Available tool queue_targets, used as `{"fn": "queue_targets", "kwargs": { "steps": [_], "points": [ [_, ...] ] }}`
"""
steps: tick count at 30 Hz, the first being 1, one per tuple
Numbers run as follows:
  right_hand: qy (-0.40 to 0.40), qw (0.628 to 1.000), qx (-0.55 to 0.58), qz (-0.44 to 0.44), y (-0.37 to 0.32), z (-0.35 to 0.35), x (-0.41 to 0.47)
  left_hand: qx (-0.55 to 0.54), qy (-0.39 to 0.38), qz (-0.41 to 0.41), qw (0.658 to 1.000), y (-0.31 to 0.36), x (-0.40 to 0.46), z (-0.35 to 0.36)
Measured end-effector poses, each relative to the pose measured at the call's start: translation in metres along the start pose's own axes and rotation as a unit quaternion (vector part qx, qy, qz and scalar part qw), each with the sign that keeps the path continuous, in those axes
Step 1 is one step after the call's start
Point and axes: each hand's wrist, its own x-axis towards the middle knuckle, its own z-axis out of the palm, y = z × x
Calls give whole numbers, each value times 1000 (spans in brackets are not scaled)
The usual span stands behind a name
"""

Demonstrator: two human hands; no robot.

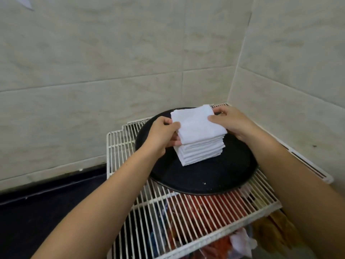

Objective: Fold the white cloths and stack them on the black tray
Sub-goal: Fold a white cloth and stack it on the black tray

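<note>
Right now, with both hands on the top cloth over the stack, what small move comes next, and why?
Probably lower the top cloth flat onto the stack and square it before letting go. The left hand and right hand pinch its opposite sides, and it sits a little skewed, its edges overhanging the cloths below. The stack already stands on the tray, so release seems all that remains.

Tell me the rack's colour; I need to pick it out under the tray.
White, seen in the head view: the rack is white wire.
</note>
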Motion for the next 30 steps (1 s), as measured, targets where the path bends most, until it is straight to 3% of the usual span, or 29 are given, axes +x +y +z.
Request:
{"fn": "queue_targets", "kwargs": {
  "steps": [5, 8, 10, 13, 18, 25, 30],
  "points": [
    [84, 990, -111, -17, -24, -4, -21, -5, 18, 7, 1000, 8, -24, -21],
    [141, 976, -123, -107, -58, 14, -48, 3, 53, 20, 998, 4, -55, -58],
    [128, 966, -139, -174, -83, 50, -72, 4, 79, 31, 996, -3, -87, -94],
    [45, 955, -138, -259, -114, 135, -117, 15, 142, 42, 989, -20, -156, -164],
    [-139, 925, -142, -323, -132, 325, -220, 117, 287, 27, 950, -71, -301, -314],
    [-365, 823, -168, -401, -136, 531, -405, 273, 487, -75, 827, -155, -511, -473],
    [-491, 734, -178, -435, -129, 637, -518, 247, 566, -151, 772, -206, -610, -534]
  ]
}}
